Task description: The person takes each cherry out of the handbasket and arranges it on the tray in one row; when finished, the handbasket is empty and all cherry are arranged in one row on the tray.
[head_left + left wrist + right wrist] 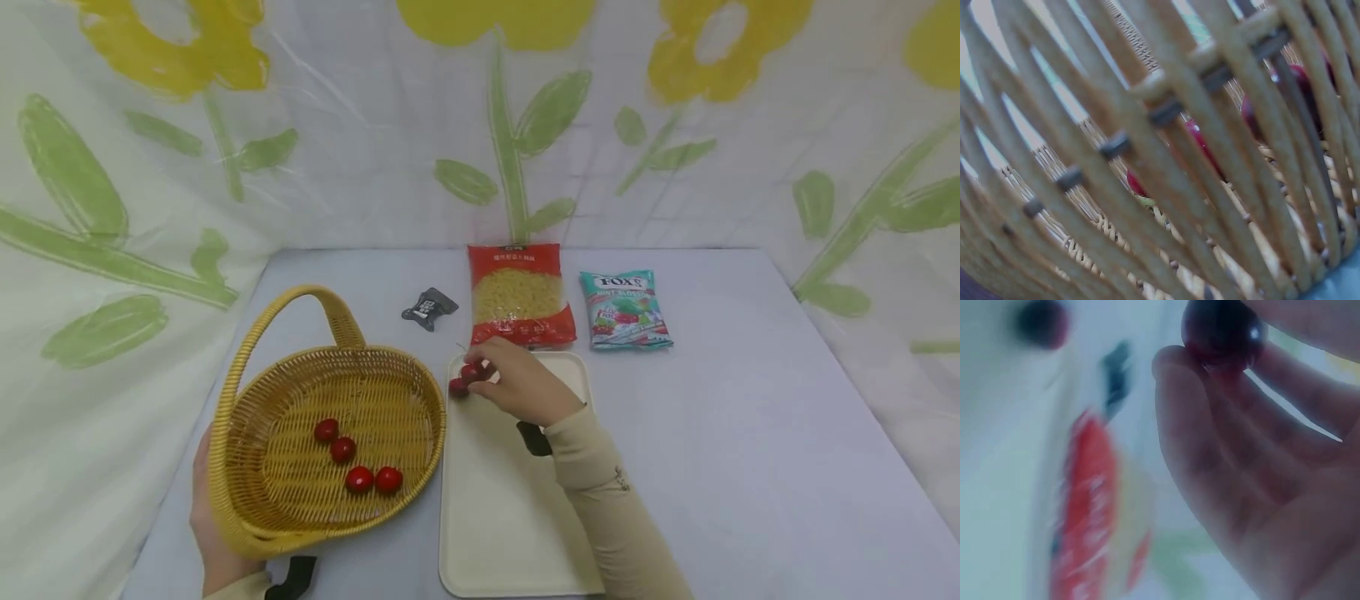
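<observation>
While our right hand (522,385) rests over the far left corner of the tray (510,508), its fingertips pinch a red cherry (472,372), and the right wrist view shows that dark red fruit (1222,331) caught between thumb and fingers (1179,381). A second cherry (458,387) lies on the tray's left edge, touching or just beside the held one at about seven o'clock from it. From this hand the basket (247,500) lies toward eight o'clock, its right rim just beside the tray, its long axis running from near left to far right, so our right hand is the nearer one to the loose fruit. Our forearm, in a beige sleeve (607,508), comes in from five o'clock, with the wrist bent toward ten o'clock. Our left hand (213,533) grips the basket's near left wall, fingers curled round the rim. Four cherries (358,458) sit in the basket's bottom, seen as red blurs through the weave (1166,156) in the left wrist view. Beyond the tray, at twelve o'clock, lies a pasta bag (519,293), with a sweets packet (625,310) to its right and a small dark packet (429,308) to its left.
</observation>
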The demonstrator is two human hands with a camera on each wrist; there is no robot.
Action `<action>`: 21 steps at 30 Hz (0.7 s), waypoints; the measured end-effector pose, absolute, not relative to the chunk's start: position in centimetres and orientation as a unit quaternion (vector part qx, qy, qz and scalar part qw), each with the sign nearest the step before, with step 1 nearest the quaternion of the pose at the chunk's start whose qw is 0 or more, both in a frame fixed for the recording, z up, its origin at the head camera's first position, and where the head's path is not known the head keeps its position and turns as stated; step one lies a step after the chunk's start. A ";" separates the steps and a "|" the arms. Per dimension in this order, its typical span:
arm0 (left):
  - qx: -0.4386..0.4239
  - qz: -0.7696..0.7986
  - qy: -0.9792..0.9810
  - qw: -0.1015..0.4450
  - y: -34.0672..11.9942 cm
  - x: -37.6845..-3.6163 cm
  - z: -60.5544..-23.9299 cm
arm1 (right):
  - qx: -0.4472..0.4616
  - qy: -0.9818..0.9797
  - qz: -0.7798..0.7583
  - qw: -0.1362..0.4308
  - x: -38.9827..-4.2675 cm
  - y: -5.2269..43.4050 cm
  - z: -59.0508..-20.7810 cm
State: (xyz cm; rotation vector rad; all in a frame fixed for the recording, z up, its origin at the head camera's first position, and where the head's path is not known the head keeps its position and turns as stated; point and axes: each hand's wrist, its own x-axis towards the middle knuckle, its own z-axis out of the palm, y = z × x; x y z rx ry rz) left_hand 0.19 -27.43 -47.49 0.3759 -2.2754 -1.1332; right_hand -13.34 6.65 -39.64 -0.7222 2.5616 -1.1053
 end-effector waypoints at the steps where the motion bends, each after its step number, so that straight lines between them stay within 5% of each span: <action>1: 0.144 -0.443 -0.840 0.280 -27.4 0.2 -47.4 | -0.237 0.885 -0.380 0.127 -13.5 7.0 -40.2; 21: 0.151 -0.844 -0.480 0.185 -27.4 -0.1 -46.1 | -0.150 0.916 -0.328 0.178 -14.6 7.5 -45.9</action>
